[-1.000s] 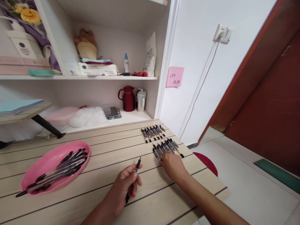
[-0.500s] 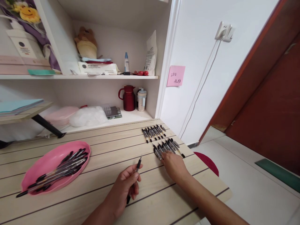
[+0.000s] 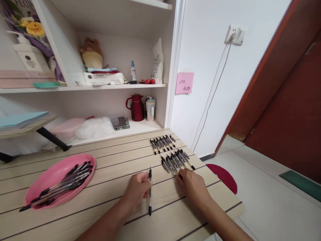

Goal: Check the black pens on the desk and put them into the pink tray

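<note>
My left hand (image 3: pixel 137 189) is closed round a black pen (image 3: pixel 149 190), which stands nearly straight up and down in the picture over the wooden table (image 3: pixel 105 214). My right hand (image 3: pixel 192 185) rests flat on the table, its fingertips at the near ends of a row of pens (image 3: pixel 175 160) laid side by side. A second row of pens (image 3: pixel 162 144) lies just behind the first. At the left sits a pink oval dish (image 3: pixel 52 177) holding several more black pens.
Behind the table stand white shelves with a red jug (image 3: pixel 137 107), a cup, bags and boxes. A pink sticky note (image 3: pixel 184 83) is on the wall. A red mat (image 3: pixel 225 175) lies on the floor by the table's right edge, near a brown door.
My left hand has moved right and turned the pen more upright. My right hand has drawn back a little from the near row of pens.
</note>
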Action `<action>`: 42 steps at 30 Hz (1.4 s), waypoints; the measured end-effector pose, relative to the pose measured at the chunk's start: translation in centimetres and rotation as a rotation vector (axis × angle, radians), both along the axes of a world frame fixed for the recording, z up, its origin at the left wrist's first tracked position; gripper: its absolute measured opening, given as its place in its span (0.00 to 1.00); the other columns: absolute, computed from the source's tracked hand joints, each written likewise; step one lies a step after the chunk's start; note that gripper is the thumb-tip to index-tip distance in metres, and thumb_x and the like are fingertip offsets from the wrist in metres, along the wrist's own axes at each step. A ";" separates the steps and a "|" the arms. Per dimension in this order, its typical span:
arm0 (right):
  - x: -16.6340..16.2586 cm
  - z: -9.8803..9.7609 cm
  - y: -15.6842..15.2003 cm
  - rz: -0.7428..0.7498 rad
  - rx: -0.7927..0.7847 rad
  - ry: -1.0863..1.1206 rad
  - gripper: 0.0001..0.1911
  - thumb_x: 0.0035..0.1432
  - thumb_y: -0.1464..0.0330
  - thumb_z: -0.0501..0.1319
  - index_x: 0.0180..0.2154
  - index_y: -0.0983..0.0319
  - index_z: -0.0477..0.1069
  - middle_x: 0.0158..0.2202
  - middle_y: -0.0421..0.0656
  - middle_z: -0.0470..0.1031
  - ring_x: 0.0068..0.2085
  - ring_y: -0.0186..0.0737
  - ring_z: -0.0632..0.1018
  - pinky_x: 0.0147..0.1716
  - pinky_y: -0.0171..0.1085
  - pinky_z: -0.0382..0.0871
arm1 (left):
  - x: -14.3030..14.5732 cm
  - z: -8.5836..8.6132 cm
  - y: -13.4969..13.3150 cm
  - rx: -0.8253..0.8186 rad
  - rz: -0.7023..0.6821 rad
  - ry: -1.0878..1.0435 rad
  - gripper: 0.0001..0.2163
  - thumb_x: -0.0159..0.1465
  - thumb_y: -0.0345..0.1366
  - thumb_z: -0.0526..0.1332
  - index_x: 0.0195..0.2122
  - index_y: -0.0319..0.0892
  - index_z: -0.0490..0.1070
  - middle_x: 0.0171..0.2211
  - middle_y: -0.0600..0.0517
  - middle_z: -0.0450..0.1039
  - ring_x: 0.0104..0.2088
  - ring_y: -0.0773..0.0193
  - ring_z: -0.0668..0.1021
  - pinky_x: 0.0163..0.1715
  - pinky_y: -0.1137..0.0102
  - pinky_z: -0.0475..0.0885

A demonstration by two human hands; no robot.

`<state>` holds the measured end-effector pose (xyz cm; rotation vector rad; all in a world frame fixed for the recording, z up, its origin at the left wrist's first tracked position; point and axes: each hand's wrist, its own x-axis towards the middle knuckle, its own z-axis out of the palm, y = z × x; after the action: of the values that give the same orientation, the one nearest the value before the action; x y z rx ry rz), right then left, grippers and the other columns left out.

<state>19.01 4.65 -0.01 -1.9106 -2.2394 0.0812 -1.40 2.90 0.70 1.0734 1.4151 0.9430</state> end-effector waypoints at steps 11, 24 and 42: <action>-0.9 -0.2 -0.1 0.029 0.052 -0.064 0.12 0.58 0.68 0.47 0.34 0.65 0.67 0.32 0.50 0.72 0.31 0.41 0.74 0.23 0.33 0.57 | 5.2 -1.4 6.6 0.031 -0.026 0.300 0.14 0.49 0.28 0.57 0.39 0.36 0.66 0.11 0.57 0.65 0.12 0.66 0.71 0.11 0.75 0.61; -0.8 0.1 -0.2 0.022 0.013 -0.009 0.14 0.58 0.68 0.47 0.33 0.66 0.68 0.30 0.50 0.73 0.31 0.40 0.75 0.26 0.33 0.59 | 6.3 -1.6 8.4 0.018 -0.096 0.476 0.20 0.52 0.31 0.56 0.47 0.35 0.61 0.11 0.58 0.66 0.13 0.66 0.72 0.12 0.76 0.65; -0.7 0.1 -0.4 0.029 0.027 0.025 0.13 0.58 0.67 0.47 0.31 0.65 0.68 0.30 0.49 0.73 0.30 0.40 0.75 0.25 0.33 0.57 | 6.2 -1.5 8.2 0.015 -0.073 0.475 0.24 0.52 0.30 0.54 0.52 0.33 0.58 0.11 0.58 0.65 0.13 0.68 0.70 0.13 0.77 0.63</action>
<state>18.27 4.21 0.09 -1.8537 -2.2402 0.0785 4.80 11.09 -0.77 1.4135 1.7363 0.6697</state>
